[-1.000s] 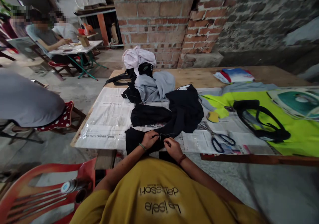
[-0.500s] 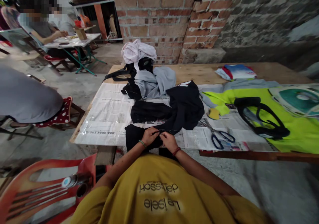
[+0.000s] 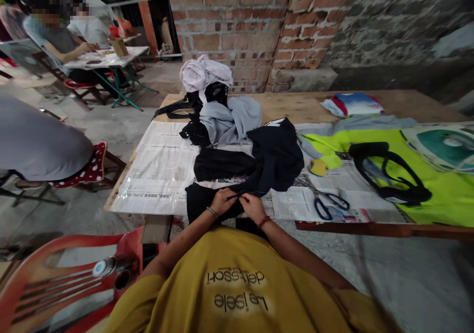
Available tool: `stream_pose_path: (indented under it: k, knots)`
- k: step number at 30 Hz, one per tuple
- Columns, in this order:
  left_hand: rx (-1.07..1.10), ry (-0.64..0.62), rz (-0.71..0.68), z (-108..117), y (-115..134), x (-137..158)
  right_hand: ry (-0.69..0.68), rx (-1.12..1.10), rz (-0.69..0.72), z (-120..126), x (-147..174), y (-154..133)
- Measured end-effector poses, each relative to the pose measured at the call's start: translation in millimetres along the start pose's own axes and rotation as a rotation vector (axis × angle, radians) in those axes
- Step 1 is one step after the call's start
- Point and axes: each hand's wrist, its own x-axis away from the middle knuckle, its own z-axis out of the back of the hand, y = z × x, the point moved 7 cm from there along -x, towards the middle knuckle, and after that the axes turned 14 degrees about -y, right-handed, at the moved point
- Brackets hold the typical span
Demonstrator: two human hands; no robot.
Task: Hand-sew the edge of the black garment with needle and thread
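Observation:
A dark navy garment (image 3: 277, 152) lies crumpled on the table, its long sleeve- or leg-like parts spread to the left and toward me. My left hand (image 3: 222, 202) pinches the edge of its nearest part at the table's front. Close beside it, my right hand (image 3: 253, 208) has finger and thumb closed on the same dark cloth. The fingertips nearly meet, and anything small between them is too fine to make out. To the right of my hands lie scissors (image 3: 323, 206) with dark blue handles. Behind these is a small yellow pad (image 3: 317, 167).
Newspaper under clear plastic (image 3: 148, 175) covers the table. Grey clothes (image 3: 237, 120) and a pale pink bundle (image 3: 203, 73) are heaped behind. Rightward are a neon-yellow garment (image 3: 444, 194), a black band-like loop (image 3: 388, 175) and a green iron (image 3: 444, 147). A red chair (image 3: 70, 244) stands left; people sit beyond.
My right hand has shifted slightly, its fingers drawn in closer to the cloth edge. My left hand keeps its hold. The view has tilted very little; the garment lies as before.

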Motion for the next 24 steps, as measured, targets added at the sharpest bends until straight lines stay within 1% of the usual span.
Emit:
stream_pose_path:
  k: [8,12,17,19,22,24]
  knots:
    - [0.000,-0.009,0.027,-1.7,-3.3,-0.2,-0.077,0.011,-0.044,-9.7,5.1,0.6]
    - [-0.035,-0.021,0.054,-3.0,-4.8,-0.3,-0.084,-0.060,-0.045,-11.0,7.5,6.7]
    - [-0.048,-0.028,0.048,-5.7,-6.0,-1.0,-0.078,-0.101,-0.038,-7.0,8.8,9.7]
    - [-0.031,0.005,0.069,-3.8,-9.4,-1.5,-0.083,-0.110,-0.037,-6.5,11.2,8.0]
    - [0.014,0.085,0.107,2.3,-14.9,-1.7,-0.128,-0.095,-0.035,-9.0,18.8,4.1]
    - [0.036,0.082,0.098,3.3,-15.4,-2.3,-0.143,-0.081,-0.037,-8.7,24.7,2.8]
